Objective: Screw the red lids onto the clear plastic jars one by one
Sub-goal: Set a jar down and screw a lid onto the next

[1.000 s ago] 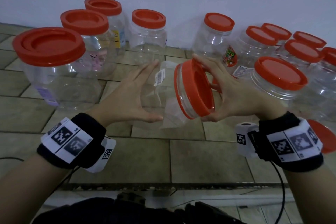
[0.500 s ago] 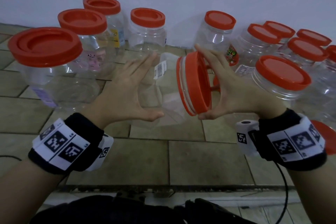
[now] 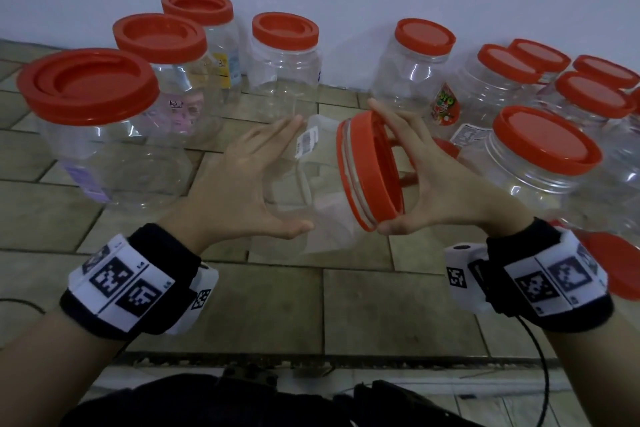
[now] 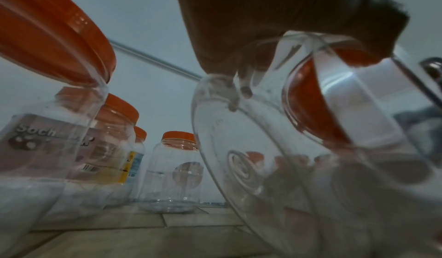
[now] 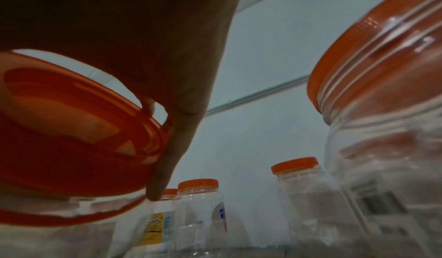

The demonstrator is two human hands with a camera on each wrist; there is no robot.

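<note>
The right hand (image 3: 446, 184) is gripping the red lid (image 3: 372, 170) by its rim, thumb against fingers. The left hand (image 3: 239, 184) is clasping the clear jar (image 3: 311, 198) sideways in midair, the lid sitting on its mouth. Capped jars (image 3: 284, 59) are standing around on the tiled floor (image 3: 346, 305).

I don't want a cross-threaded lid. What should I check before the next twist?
Left hand holds clear jar by its base: ok.
Right hand fingers and thumb grip red lid rim: ok.
Lid sits on jar mouth: ok.
Lid screwed fully down: not ok, neck threads show beside it.
Threads engaged straight: cannot tell.
</note>
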